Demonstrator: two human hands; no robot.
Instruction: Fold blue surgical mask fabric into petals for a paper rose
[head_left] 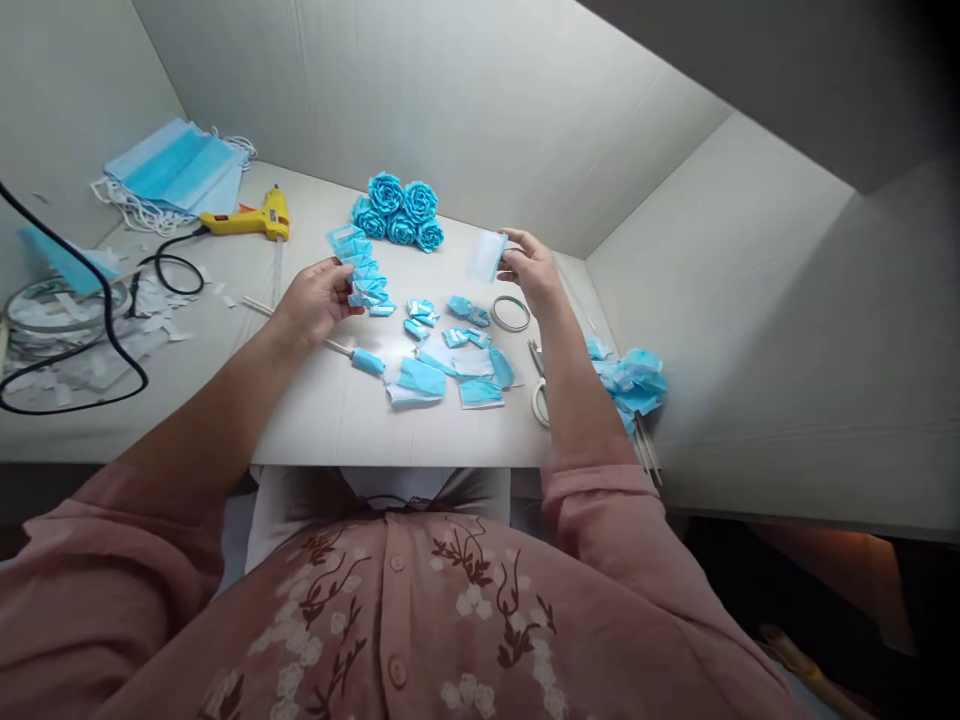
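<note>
My left hand point(316, 297) is at the edge of a row of overlapping folded blue pieces point(361, 268), its fingers closed against them. My right hand point(529, 266) pinches a pale blue-white piece of mask fabric point(487, 256) by its right edge, above the table. Between and below my hands lie small folded blue pieces point(421, 310). Nearer me are flat cut pieces point(418, 380) and a blue-wrapped stick point(367, 361). Several blue fabric roses point(401, 210) are grouped behind, at the back of the table. A roll of tape point(511, 314) sits left of my right forearm.
A yellow glue gun point(259, 215) with a black cable stands at the left, near stacked blue masks point(176, 165). White scraps point(67, 320) spread at far left. A white tape roll point(540, 402), scissors point(535, 355) and blue scraps point(637, 380) lie around my right forearm.
</note>
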